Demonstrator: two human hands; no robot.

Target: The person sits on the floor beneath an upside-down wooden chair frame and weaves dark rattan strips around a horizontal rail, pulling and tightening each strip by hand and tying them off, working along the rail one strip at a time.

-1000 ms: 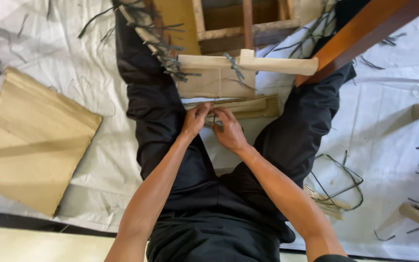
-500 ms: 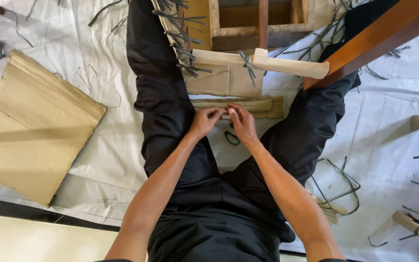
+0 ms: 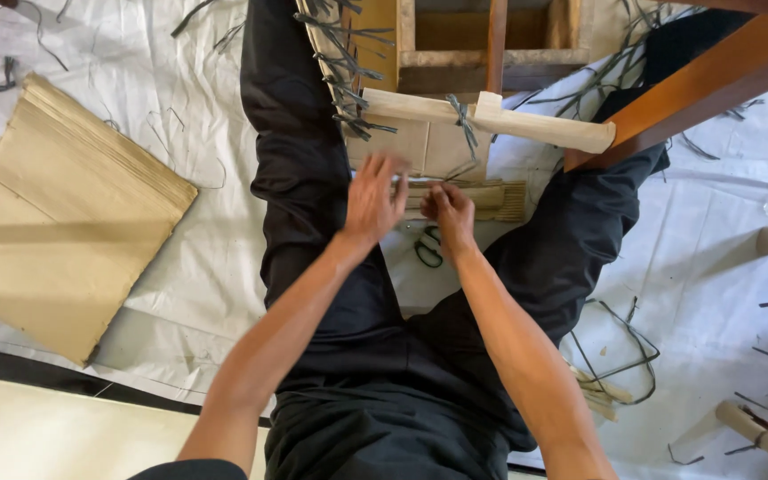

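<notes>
Left hand (image 3: 375, 197) fingers spread open, hovering over bundle of tan strips (image 3: 477, 197); right hand (image 3: 449, 213) fingers curled, pinching the bundle. Scissors (image 3: 428, 246) on floor below.

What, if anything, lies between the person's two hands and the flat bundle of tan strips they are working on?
Nothing visible does. The right hand rests against the near edge of the bundle of tan strips, and the left hand, fingers spread, covers the bundle's left end. The black scissors lie on the sheet below the hands, off the path.
</notes>
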